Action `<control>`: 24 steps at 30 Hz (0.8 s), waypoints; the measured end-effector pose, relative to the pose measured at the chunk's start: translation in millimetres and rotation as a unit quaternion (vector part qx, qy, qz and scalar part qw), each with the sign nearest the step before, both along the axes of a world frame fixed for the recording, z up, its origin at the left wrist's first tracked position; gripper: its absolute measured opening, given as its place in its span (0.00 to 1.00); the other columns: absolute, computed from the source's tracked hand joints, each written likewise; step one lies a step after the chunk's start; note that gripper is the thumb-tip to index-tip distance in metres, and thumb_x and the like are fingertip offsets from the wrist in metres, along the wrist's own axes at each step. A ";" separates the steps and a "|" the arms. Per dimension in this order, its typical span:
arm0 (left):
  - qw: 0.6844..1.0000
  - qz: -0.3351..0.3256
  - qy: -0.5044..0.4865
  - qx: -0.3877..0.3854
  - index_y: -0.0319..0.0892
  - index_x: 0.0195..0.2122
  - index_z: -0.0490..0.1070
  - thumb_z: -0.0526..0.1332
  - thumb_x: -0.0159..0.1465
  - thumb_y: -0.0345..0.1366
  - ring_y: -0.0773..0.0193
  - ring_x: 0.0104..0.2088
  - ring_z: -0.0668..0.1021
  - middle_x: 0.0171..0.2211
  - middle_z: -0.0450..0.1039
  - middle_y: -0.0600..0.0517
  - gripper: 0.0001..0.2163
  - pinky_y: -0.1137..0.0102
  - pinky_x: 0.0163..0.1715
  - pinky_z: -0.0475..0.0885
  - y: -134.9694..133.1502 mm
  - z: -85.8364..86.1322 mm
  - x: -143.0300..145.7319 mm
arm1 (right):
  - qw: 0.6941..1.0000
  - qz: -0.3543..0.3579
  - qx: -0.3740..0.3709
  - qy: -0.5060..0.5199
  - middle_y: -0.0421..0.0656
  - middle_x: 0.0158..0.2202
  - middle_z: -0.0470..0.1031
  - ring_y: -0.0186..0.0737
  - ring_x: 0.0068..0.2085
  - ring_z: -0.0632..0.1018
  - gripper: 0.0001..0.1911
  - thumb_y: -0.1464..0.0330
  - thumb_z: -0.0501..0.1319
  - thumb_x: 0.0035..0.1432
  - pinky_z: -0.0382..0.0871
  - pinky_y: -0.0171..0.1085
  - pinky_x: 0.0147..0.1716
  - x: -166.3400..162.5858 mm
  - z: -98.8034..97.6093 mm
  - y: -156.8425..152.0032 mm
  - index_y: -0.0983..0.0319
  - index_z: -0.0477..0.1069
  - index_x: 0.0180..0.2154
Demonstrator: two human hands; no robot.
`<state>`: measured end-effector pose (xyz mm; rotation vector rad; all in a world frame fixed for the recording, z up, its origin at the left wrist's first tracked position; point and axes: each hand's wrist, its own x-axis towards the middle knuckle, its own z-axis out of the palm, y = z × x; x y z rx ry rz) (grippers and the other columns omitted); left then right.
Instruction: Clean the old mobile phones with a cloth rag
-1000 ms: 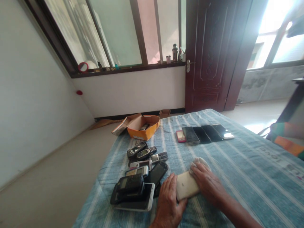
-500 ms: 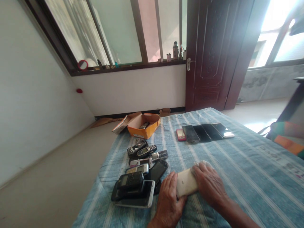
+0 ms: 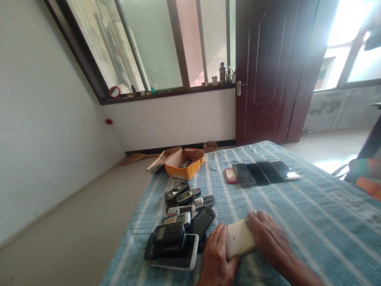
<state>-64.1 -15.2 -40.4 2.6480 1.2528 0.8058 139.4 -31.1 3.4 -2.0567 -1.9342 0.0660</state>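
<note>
Right hand [image 3: 268,236] sits slightly lower along the pale smartphone [image 3: 240,240] than a second ago; less of the whitish cloth [image 3: 253,212] shows. Wiping seems unfinished; cannot tell which heaped phones [image 3: 169,234] or rowed dark smartphones [image 3: 262,173] are done. Pale smartphone lies between the hands: left hand [image 3: 216,254] curled around its left end, right fingers bent over the cloth at its right.

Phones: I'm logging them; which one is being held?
The cream phone, back up between left hand and right hand; the other phones lie unheld.
</note>
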 end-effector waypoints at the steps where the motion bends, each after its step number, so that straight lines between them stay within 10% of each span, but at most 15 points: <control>1: 1.000 -0.001 0.002 -0.001 0.32 0.60 0.62 0.66 0.53 0.32 0.44 0.57 0.72 0.57 0.68 0.34 0.33 0.53 0.55 0.72 -0.1 1.0 0.1 | 1.000 -0.010 -0.008 0.006 0.43 0.37 0.71 0.44 0.39 0.70 0.12 0.69 0.50 0.66 0.55 0.37 0.34 0.3 1.0 3.4 0.57 0.72 0.38; 10: 0.999 -0.013 -0.011 0.043 0.35 0.60 0.63 0.65 0.53 0.32 0.46 0.55 0.75 0.56 0.71 0.36 0.31 0.56 0.53 0.74 6.8 1.0 -2.4 | 0.998 -0.053 -0.019 0.024 0.44 0.37 0.72 0.43 0.39 0.71 0.16 0.69 0.47 0.67 0.55 0.37 0.33 -1.3 12.0 31.3 0.58 0.73 0.39; 24: 0.997 -0.021 0.009 0.071 0.37 0.60 0.62 0.66 0.54 0.32 0.48 0.54 0.75 0.56 0.71 0.39 0.31 0.58 0.52 0.75 13.9 -3.2 -5.2 | 0.998 -0.064 0.014 0.013 0.42 0.36 0.72 0.40 0.38 0.72 0.13 0.71 0.49 0.66 0.56 0.35 0.34 4.8 0.3 -11.8 0.57 0.72 0.40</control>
